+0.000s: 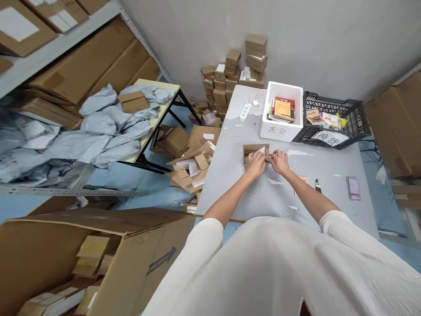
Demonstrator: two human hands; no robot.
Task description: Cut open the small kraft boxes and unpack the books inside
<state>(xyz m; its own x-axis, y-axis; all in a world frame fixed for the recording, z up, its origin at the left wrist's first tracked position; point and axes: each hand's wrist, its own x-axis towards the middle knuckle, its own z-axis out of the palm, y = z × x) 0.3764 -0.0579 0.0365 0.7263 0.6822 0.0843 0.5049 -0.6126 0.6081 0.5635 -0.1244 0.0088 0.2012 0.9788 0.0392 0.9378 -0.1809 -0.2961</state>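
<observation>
On the grey desk [230, 149], one small open cardboard box [250, 148] lies just beyond the left hand [256, 164], whose fingers reach over its near side to a whitish wrapped item [262, 149] inside. The right hand [279, 162] bends its fingers at the box's right side. Whether either hand grips firmly, I cannot tell.

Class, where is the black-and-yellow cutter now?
In the head view, the cutter lies on the grey table, just right of the person's right forearm.
</observation>
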